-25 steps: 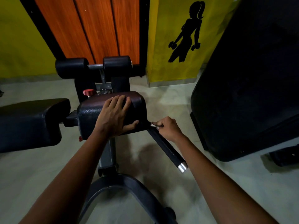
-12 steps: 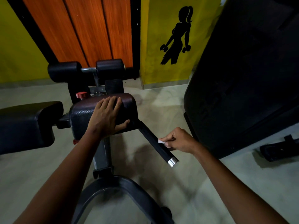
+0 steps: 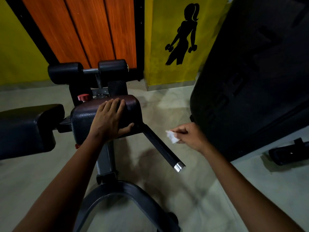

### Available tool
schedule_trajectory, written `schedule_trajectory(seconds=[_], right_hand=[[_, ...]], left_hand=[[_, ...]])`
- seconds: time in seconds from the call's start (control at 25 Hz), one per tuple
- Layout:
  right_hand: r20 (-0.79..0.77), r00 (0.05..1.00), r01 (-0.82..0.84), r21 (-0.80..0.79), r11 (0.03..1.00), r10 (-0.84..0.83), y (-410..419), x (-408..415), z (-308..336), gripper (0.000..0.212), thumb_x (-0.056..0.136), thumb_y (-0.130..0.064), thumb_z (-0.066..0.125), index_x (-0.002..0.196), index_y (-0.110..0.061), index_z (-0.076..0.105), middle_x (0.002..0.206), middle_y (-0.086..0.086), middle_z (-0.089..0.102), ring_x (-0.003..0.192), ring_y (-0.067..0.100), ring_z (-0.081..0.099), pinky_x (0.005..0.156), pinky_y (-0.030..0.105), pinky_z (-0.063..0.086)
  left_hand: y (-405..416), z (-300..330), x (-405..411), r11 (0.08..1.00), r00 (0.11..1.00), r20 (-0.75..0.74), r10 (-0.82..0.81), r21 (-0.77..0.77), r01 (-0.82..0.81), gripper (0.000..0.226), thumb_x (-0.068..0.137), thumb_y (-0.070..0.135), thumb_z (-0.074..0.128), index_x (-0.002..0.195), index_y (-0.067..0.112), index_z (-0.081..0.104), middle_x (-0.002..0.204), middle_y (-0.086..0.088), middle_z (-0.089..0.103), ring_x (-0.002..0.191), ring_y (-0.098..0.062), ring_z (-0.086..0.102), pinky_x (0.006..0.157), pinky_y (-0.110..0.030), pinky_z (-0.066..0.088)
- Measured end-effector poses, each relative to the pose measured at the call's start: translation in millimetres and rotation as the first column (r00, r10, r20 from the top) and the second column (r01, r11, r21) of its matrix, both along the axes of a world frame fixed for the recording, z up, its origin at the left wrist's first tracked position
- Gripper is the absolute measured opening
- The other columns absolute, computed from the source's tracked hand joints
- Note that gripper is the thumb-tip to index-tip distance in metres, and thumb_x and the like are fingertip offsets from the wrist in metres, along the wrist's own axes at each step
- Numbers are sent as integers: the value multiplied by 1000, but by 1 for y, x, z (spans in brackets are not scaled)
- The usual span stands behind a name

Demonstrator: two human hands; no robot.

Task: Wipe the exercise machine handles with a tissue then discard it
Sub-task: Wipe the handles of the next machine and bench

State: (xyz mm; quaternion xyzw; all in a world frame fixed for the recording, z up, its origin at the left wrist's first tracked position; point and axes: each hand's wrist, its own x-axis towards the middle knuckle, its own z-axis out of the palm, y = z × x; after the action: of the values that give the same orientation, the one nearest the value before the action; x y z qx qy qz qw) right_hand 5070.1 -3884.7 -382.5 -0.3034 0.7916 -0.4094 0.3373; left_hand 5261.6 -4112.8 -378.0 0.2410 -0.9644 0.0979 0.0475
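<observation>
A black handle [image 3: 161, 147] with a silver end cap sticks out to the lower right from the dark padded cushion [image 3: 132, 106] of an exercise machine. My left hand [image 3: 109, 120] lies flat on that cushion with straight fingers, thumb along its front edge. My right hand [image 3: 189, 136] hovers to the right of the handle, off it, and pinches a small crumpled white tissue [image 3: 172, 137] between thumb and fingers.
A second black pad [image 3: 25, 129] juts in from the left. Two foam rollers [image 3: 87, 69] and a red knob [image 3: 83, 97] sit behind the cushion. The machine's curved base [image 3: 127, 191] crosses the floor below. A large black machine [image 3: 250, 81] stands close on the right.
My right hand slid the tissue down the handle from its base, then lifted off to the right. My left hand stayed on the cushion.
</observation>
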Motion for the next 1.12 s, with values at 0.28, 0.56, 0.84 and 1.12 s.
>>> schedule_trajectory(seconds=[0.28, 0.56, 0.84, 1.12], right_hand=[[-697, 705, -186, -3, 983, 131, -72, 74, -26, 15, 85, -5, 55, 91, -5, 68, 88, 16, 68, 81, 35, 64, 66, 35, 49], [-862, 495, 7, 126, 992, 106, -78, 110, -48, 24, 73, -3, 74, 97, 1, 71, 101, 14, 71, 94, 26, 68, 77, 31, 56], [-928, 309, 78, 245, 966, 210, -79, 126, -52, 42, 49, 0, 84, 89, 3, 73, 97, 16, 72, 91, 22, 71, 72, 26, 57], [-948, 243, 121, 238, 964, 204, -60, 131, -59, 37, 54, -7, 87, 89, -2, 75, 101, 12, 72, 94, 16, 70, 71, 22, 56]], left_hand=[[-4, -5, 0, 999, 998, -39, -41, -22, 40, 87, 84, 69, 33, 136, -1, 41, 130, -24, 49, 115, -39, 48, 96, -46, 37], [-8, -5, 7, 992, 992, -59, -110, 47, 113, 87, 85, 68, 32, 137, -2, 42, 132, -28, 50, 118, -43, 50, 99, -48, 41], [-20, -8, 11, 977, 976, -61, -210, 22, 211, 85, 90, 65, 26, 141, -2, 37, 135, -30, 48, 121, -45, 49, 102, -49, 40], [-20, -10, 12, 975, 973, -71, -220, 8, 222, 85, 89, 64, 24, 143, -2, 33, 136, -29, 46, 123, -45, 46, 104, -50, 37]])
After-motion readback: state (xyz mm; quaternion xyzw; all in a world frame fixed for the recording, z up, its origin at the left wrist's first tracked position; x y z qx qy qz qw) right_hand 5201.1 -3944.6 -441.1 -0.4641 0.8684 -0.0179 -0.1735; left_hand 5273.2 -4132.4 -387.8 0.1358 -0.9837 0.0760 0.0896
